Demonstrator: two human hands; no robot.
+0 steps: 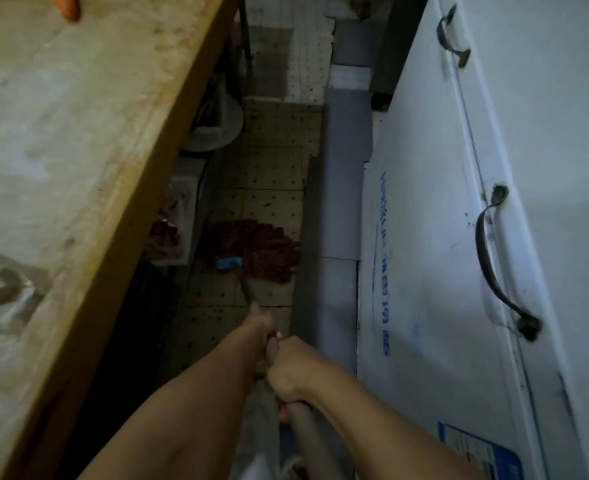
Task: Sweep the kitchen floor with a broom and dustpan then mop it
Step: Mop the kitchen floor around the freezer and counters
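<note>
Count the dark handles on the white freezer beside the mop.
2. One handle sits at the far end of the white freezer lid, near the top of the view; the other handle is nearer, level with the mop head. More may lie outside the view.

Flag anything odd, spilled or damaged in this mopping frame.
Nothing spilled. Both hands, left hand and right hand, grip the mop handle; the red mop head lies on the tiled floor. The freezer looks scuffed.

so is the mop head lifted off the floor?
No. The red mop head lies spread flat on the tiled floor, while both the left hand and right hand hold its handle.
</note>
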